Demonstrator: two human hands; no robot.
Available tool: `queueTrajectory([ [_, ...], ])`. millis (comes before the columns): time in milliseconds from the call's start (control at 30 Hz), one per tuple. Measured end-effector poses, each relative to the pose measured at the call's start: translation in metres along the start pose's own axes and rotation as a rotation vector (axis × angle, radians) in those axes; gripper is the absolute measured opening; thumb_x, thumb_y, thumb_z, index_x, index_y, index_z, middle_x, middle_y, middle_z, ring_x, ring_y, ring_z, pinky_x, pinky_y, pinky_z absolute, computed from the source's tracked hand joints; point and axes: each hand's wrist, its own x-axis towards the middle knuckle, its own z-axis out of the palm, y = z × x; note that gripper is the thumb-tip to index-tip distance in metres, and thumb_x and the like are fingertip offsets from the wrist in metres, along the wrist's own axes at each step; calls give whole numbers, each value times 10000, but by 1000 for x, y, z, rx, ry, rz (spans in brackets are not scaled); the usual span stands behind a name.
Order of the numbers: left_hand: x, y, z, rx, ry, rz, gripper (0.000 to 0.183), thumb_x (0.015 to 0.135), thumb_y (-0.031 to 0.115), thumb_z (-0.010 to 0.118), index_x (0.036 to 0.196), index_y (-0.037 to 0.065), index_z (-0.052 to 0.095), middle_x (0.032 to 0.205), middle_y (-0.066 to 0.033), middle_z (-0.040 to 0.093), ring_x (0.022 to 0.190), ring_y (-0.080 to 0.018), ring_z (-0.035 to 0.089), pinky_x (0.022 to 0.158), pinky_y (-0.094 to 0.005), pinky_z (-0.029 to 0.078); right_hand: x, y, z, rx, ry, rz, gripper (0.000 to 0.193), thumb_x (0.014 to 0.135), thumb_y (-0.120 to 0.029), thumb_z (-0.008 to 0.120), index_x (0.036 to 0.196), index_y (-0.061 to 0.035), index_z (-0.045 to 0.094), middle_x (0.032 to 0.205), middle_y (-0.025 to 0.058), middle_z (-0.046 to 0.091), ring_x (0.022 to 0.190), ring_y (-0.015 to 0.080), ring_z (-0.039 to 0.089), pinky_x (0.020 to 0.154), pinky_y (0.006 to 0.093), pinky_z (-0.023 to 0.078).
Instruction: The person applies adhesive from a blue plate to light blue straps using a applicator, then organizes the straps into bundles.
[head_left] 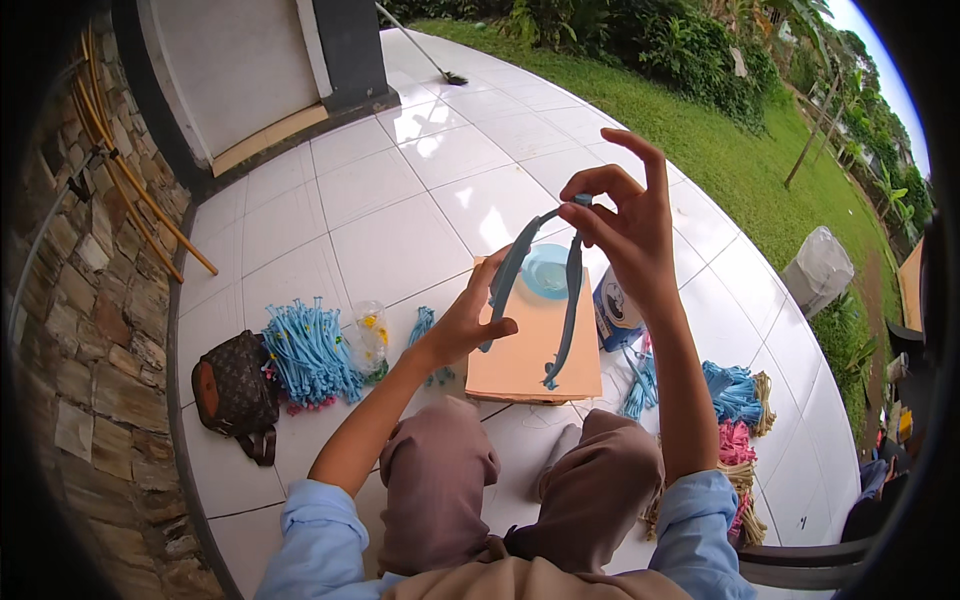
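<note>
A blue-grey rubber flip-flop strap (574, 270) hangs as a narrow upside-down V in front of me. My right hand (635, 230) pinches its joined top end between thumb and finger, with the other fingers raised. My left hand (458, 325) is lower, its fingers curled behind the left band and its thumb in front. The right band hangs free, a small plug at its lower end. Below lies a peach-coloured flat-topped box or board (500, 378), with a translucent blue bowl (540, 292) at its far part, partly behind the strap.
On the left stand a brown bag (235, 380), a bundle of blue straps (315, 345) and a clear plastic container (370, 335). On the right are a blue-and-white can (615, 310), more blue straps (733, 390) and pink ones (736, 442). White tiles (380, 230) surround them.
</note>
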Motion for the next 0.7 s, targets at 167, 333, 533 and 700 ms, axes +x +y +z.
queueTrajectory([
  [167,-31,-12,-42,-580,92,-119,844,791,272,715,1414,89,175,1055,-95,609,940,-218,620,839,-352,473,53,74,103,10,28,-49,547,798,-25,664,1240,-35,342,907,89,608,803,115,584,642,230,510],
  [333,-82,-113,-78,-596,416,-474,652,830,194,671,1362,75,315,863,-30,582,701,-124,567,726,-276,474,-18,205,193,118,151,359,480,872,-79,556,1291,-38,325,1187,175,475,996,235,556,804,327,493],
  [533,-158,-281,-34,43,674,-611,505,887,144,546,1338,37,345,954,-82,550,809,-152,560,668,-271,461,-167,321,245,309,304,1057,468,873,-13,442,1315,-16,287,1251,176,490,1098,236,508,941,327,402],
  [700,-140,-318,-9,300,527,-812,552,900,191,507,1358,-38,302,1209,-206,493,1068,-356,461,982,-406,328,-185,379,229,234,369,1036,478,875,27,369,1331,-18,235,1295,189,465,1201,269,451,984,346,365],
])
